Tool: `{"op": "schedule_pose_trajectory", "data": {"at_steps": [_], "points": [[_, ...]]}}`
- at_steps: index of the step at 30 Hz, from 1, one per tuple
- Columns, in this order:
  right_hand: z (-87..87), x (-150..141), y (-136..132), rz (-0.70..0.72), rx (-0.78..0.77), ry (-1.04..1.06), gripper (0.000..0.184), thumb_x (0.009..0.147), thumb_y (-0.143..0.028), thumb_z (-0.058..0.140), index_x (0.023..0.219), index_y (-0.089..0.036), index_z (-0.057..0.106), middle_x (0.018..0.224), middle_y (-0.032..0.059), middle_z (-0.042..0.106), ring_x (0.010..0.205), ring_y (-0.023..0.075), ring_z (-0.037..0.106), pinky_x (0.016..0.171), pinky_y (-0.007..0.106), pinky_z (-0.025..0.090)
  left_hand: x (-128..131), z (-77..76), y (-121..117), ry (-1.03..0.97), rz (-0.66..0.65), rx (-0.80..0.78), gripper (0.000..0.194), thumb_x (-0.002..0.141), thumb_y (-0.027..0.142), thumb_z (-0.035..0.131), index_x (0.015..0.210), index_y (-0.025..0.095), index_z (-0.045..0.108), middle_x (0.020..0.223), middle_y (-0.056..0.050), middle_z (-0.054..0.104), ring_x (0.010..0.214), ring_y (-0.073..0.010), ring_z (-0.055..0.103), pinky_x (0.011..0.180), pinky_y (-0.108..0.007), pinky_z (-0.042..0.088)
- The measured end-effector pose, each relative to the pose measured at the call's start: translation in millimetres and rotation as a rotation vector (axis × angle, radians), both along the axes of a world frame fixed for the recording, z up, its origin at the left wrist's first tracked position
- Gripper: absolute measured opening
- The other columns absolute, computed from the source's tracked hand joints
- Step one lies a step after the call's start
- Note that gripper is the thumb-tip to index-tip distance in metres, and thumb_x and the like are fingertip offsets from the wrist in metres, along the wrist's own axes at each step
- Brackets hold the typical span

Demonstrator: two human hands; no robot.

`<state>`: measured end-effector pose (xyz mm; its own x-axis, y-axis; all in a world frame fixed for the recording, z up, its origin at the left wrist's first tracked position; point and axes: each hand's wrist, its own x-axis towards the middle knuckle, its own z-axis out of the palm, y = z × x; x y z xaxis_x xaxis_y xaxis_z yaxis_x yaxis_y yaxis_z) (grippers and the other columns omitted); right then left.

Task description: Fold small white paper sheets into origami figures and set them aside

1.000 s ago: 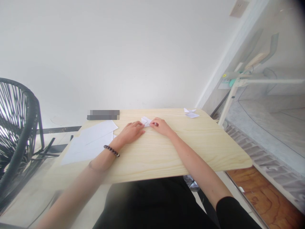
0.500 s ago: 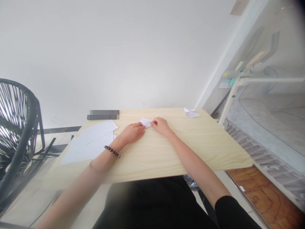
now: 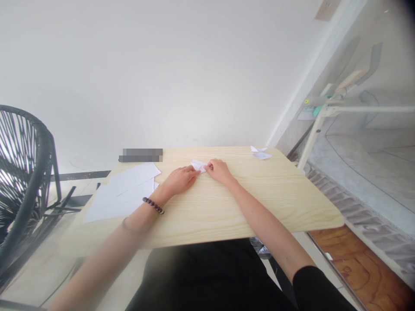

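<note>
A small folded piece of white paper [image 3: 198, 164] lies on the pale wooden table between my hands, near its far side. My left hand [image 3: 181, 179], wrist ringed by a dark bead bracelet, holds the paper's left and near edge under its fingertips. On the other side, my right hand [image 3: 219, 171] pinches the paper's right end between thumb and curled fingers. The fingers hide both ends of the paper, and its exact folds are too small to make out.
White sheets [image 3: 121, 190] lie overlapping on the table's left. A dark, pixelated long object [image 3: 141, 155] sits behind them. Folded paper pieces [image 3: 261, 153] rest at the far right corner. A woven chair [image 3: 42, 142] stands left; a white metal frame [image 3: 313, 138] stands right of the table [image 3: 259, 216].
My left fingertips have shifted slightly to the right along the folded paper. My right hand keeps its pinch in nearly the same place.
</note>
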<state>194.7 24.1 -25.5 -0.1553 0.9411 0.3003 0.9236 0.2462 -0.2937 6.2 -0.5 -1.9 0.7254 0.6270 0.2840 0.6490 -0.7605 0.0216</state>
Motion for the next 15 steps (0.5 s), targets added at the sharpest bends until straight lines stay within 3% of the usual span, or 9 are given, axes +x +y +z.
{"op": "schedule_pose_trajectory", "data": {"at_steps": [15], "points": [[0.1, -2.2, -0.3, 0.001, -0.002, 0.004, 0.020, 0.077, -0.035, 0.043, 0.078, -0.017, 0.052, 0.082, 0.0047, 0.057, 0.079, 0.0155, 0.048, 0.069, 0.027, 0.032, 2.0, 1.3, -2.5, 0.040, 0.021, 0.018, 0.033, 0.084, 0.025, 0.031, 0.112, 0.024, 0.047, 0.100, -0.006, 0.052, 0.083, -0.0154, 0.052, 0.076, -0.030, 0.041]]}}
